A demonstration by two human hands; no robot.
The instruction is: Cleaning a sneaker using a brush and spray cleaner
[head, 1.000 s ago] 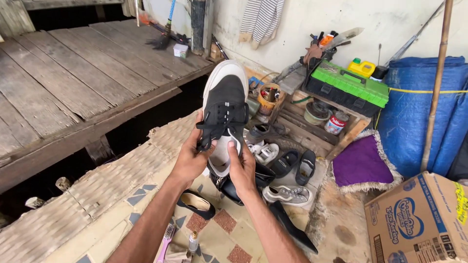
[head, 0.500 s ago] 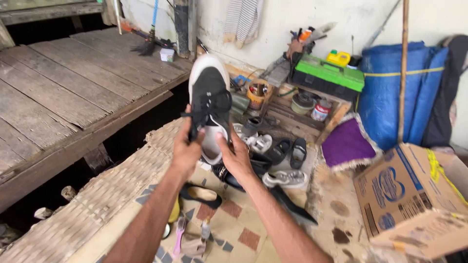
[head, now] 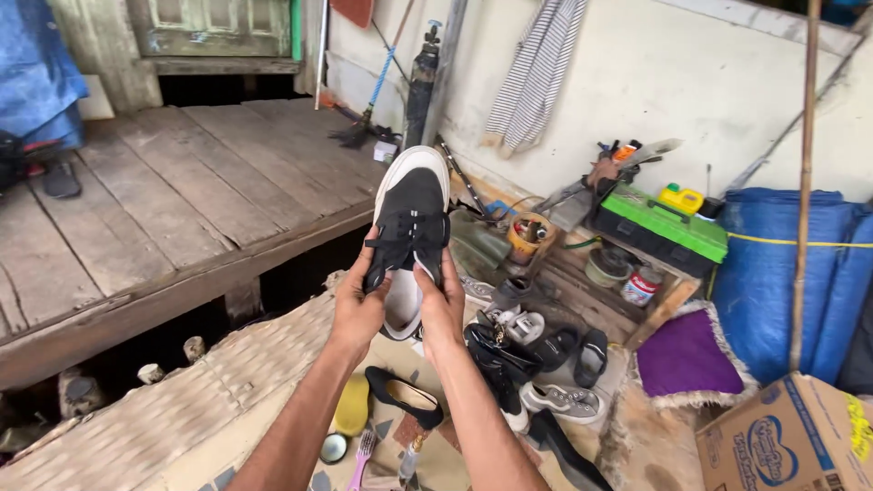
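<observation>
A black canvas sneaker (head: 411, 211) with a white toe cap, white sole and black laces is held up in front of me, toe pointing away. My left hand (head: 357, 307) grips its left side near the heel, thumb on the laces. The sneaker's right side is pinched by my right hand (head: 440, 305), fingers at the opening. Below the hands, on the patterned floor, lie a black flat shoe (head: 406, 397), a yellow brush (head: 352, 406) and a pink brush (head: 362, 449).
Several shoes (head: 536, 359) are piled to the right of my arms. A wooden crate (head: 591, 293) holds tins and a green toolbox (head: 663, 230). A purple mat (head: 687, 356), blue tarp (head: 782, 273), cardboard box (head: 789, 439) and bamboo pole (head: 800, 182) stand right. A raised plank deck (head: 155, 209) fills the left.
My view tilted up and shifted, so the doorway and more wall show. Both hands keep hold of the sneaker, which stays raised.
</observation>
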